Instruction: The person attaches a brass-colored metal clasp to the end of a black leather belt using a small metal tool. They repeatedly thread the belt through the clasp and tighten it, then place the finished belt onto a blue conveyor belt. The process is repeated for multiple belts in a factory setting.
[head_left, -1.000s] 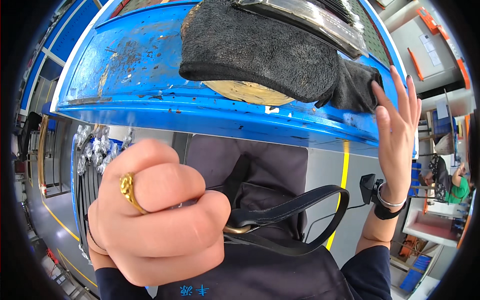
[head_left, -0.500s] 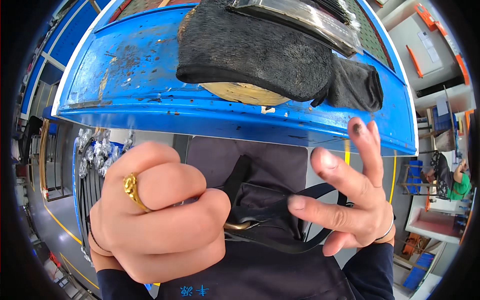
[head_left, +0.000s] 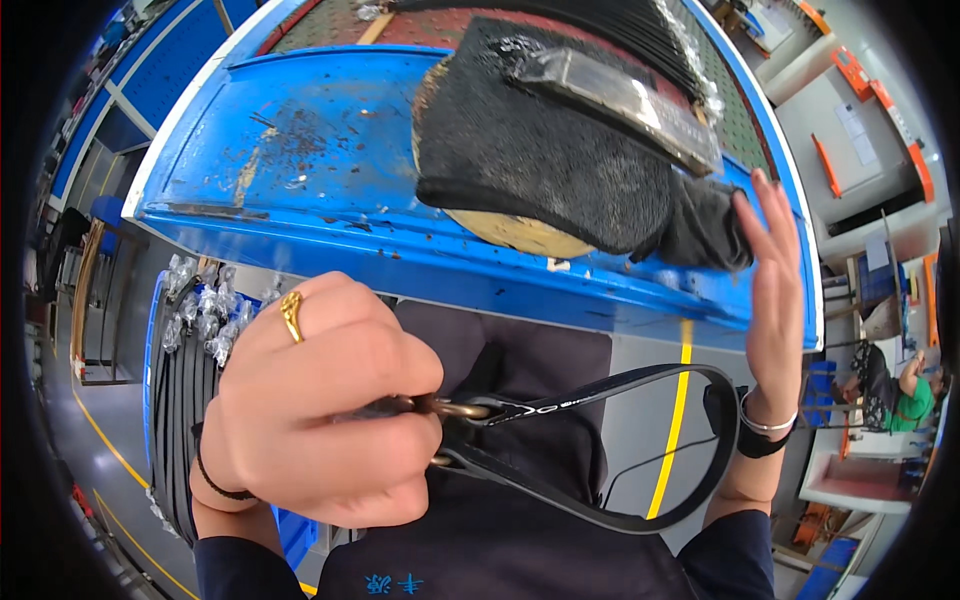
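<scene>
My left hand [head_left: 325,405], with a gold ring on one finger, is closed in a fist around the metal end of a black strap [head_left: 728,440]. Brass-coloured hardware [head_left: 458,409] sticks out between its fingers, and the strap bends in a wide loop to the right over my apron. What else lies inside the fist is hidden. My right hand [head_left: 775,290] is raised at the bench's right side, fingers stretched out, against the edge of a small black cloth [head_left: 705,222]. Whether it grips that cloth I cannot tell.
On the blue bench [head_left: 330,130] lies a black fuzzy pad [head_left: 540,150] over a yellowish round block [head_left: 520,232]. A clear-wrapped bar [head_left: 625,105] rests on the pad. More black straps [head_left: 185,420] hang at left. Far right, a person in green [head_left: 910,405] is seated.
My right hand has left the strap and moved up and away to the small cloth. The left fist keeps hold, and the strap's loop now shows more fully.
</scene>
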